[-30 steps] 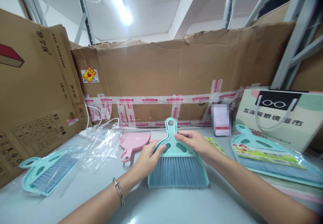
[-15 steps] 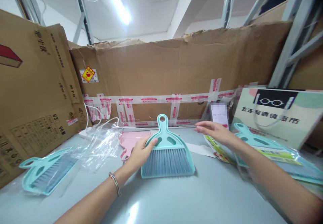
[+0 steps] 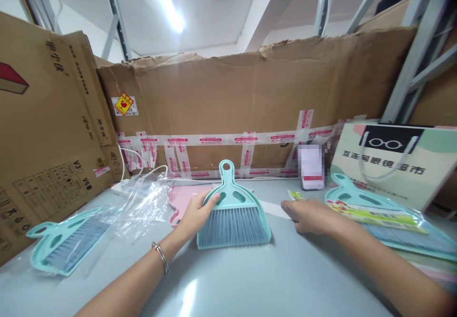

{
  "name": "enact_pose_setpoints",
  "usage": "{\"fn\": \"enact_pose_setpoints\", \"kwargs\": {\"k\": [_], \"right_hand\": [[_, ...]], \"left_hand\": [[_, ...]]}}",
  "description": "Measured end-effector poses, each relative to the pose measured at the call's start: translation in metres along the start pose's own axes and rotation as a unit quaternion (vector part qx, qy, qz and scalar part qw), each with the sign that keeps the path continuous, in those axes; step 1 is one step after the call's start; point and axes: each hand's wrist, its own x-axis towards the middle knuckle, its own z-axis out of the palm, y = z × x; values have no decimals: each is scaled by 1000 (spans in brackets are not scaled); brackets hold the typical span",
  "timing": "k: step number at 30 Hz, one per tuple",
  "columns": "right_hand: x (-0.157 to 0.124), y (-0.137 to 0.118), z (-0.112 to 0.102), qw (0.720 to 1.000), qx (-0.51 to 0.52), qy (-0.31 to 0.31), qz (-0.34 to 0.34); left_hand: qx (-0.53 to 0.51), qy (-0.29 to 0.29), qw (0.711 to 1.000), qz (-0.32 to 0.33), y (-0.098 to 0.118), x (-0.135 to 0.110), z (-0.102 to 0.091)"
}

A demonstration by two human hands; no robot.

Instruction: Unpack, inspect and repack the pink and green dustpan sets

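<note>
A teal mini dustpan with a grey-blue brush nested in it (image 3: 233, 217) lies flat on the grey table, handle pointing away from me. My left hand (image 3: 195, 214), with a bracelet on the wrist, grips the set's left edge, thumb on top. To its right, my right hand (image 3: 307, 215) rests on the table with fingers curled onto a white paper slip (image 3: 274, 209) and a green printed card (image 3: 295, 195). A pink dustpan (image 3: 180, 199) lies partly hidden behind the teal set.
A bagged teal set (image 3: 62, 243) lies at the left beside crumpled clear plastic (image 3: 143, 203). At the right are more bagged sets (image 3: 378, 217), a paper shopping bag (image 3: 396, 162) and a phone (image 3: 311, 168). Taped cardboard walls (image 3: 228, 103) enclose the table.
My right hand let go of the teal set, reached right, then came down onto the paper slip. My left hand slid the set a little left and away from me.
</note>
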Motion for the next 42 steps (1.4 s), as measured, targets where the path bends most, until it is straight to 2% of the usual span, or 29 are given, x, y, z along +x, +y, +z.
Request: {"fn": "enact_pose_setpoints", "kwargs": {"k": [3, 7, 10, 12, 13, 14, 15, 16, 17, 18, 19, 20, 21, 22, 23, 26, 27, 29, 32, 34, 37, 39, 41, 42], "right_hand": [[0, -14, 2, 997, -82, 7, -2], [6, -22, 6, 991, -102, 81, 1], [10, -17, 3, 987, -14, 147, 58], [12, -9, -4, 963, 149, 210, 85], [12, -6, -9, 927, 267, 249, 84], [12, -3, -15, 867, 403, 284, 73], [11, -2, -20, 784, 539, 304, 59], [10, -3, -25, 685, 660, 306, 45], [8, -7, -29, 586, 756, 289, 34], [6, -14, -32, 501, 825, 259, 25], [3, -24, -32, 440, 870, 221, 18], [-1, -36, -31, 404, 896, 185, 14], [-4, -49, -29, 391, 907, 152, 14], [-8, -63, -24, 397, 910, 121, 20], [-11, -77, -19, 418, 903, 93, 30], [-18, -109, -4, 504, 862, 19, 47], [-18, -116, 0, 525, 850, 6, 51], [-17, -121, 6, 547, 834, 5, 72], [-13, -120, 10, 551, 827, 25, 103], [-10, -119, 12, 559, 823, 23, 94], [-9, -119, 15, 571, 818, 29, 66], [-11, -118, 16, 558, 822, 90, 65], [-13, -118, 15, 530, 828, 165, 84], [-14, -117, 14, 513, 836, 176, 86]], "left_hand": [[-1, -5, 1000, -3, 1, 0, 0], [-11, 1, 1000, -8, 2, 1, 0], [-32, 22, 999, -29, 4, 1, 0], [-68, 44, 994, -71, 5, 0, 0], [-98, 51, 988, -109, 5, 0, 1], [-138, 55, 977, -154, 5, 0, 1], [-184, 55, 961, -200, 5, -1, 1], [-232, 52, 941, -240, 5, -1, 1], [-278, 48, 921, -268, 5, -1, 2], [-318, 45, 904, -283, 6, -2, 3], [-349, 46, 890, -288, 6, -2, 4], [-374, 47, 880, -288, 6, -2, 5], [-392, 49, 873, -286, 7, -2, 7], [-405, 52, 868, -283, 8, -2, 9], [-414, 54, 865, -278, 8, -3, 12], [-421, 55, 868, -258, 12, -6, 19], [-419, 54, 871, -251, 14, -7, 21], [-414, 49, 877, -241, 19, -10, 26], [-404, 35, 885, -227, 24, -15, 31], [-389, 27, 900, -196, 25, -18, 34], [-353, 55, 922, -149, 24, -17, 33], [-357, 74, 922, -135, 25, -15, 30], [-380, 71, 914, -126, 28, -12, 24], [-391, 64, 910, -120, 30, -12, 22]]}}
